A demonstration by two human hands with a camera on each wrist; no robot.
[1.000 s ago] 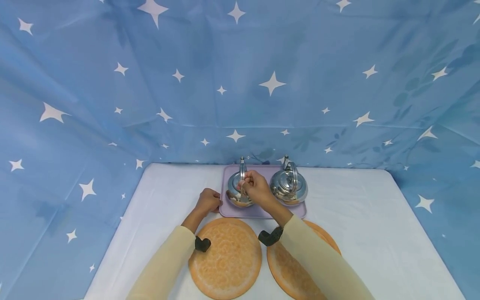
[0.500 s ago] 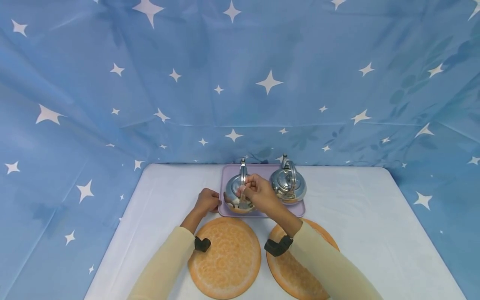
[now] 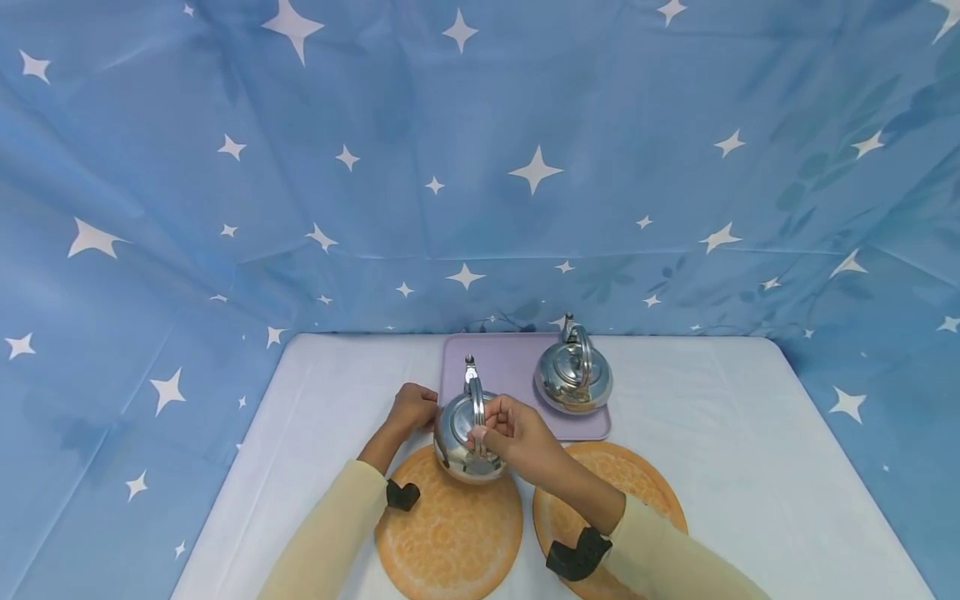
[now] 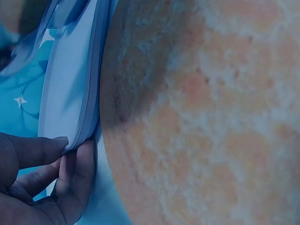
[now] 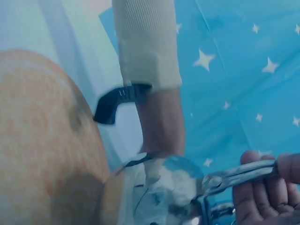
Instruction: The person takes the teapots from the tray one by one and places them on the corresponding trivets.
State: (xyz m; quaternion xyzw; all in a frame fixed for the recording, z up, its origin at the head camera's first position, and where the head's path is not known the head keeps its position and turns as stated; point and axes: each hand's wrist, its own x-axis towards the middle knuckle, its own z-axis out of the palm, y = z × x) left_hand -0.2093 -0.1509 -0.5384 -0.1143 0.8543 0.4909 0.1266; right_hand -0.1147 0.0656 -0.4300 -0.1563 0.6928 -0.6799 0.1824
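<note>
My right hand (image 3: 528, 442) grips the arched handle of a shiny steel kettle (image 3: 454, 450). The kettle appears lifted, over the front left of a lilac tray (image 3: 506, 358) and the far edge of the left round orange mat (image 3: 450, 546). In the right wrist view, fingers (image 5: 262, 199) and thumb close round the kettle handle (image 5: 243, 175). My left hand (image 3: 412, 407) is at the tray's front left corner. The left wrist view shows its thumb on the rim of the tray (image 4: 70, 89) and fingers beneath, pinching it.
A second steel kettle (image 3: 573, 387) stands on the right part of the tray. A right round orange mat (image 3: 645, 492) lies partly under my right forearm. Both mats rest on a white table (image 3: 720, 417). Behind hangs a blue curtain (image 3: 375, 208) with white stars.
My right hand has brought the kettle toward me, off its place on the tray's left side to above the left mat's far edge. My left hand has stayed at the tray corner.
</note>
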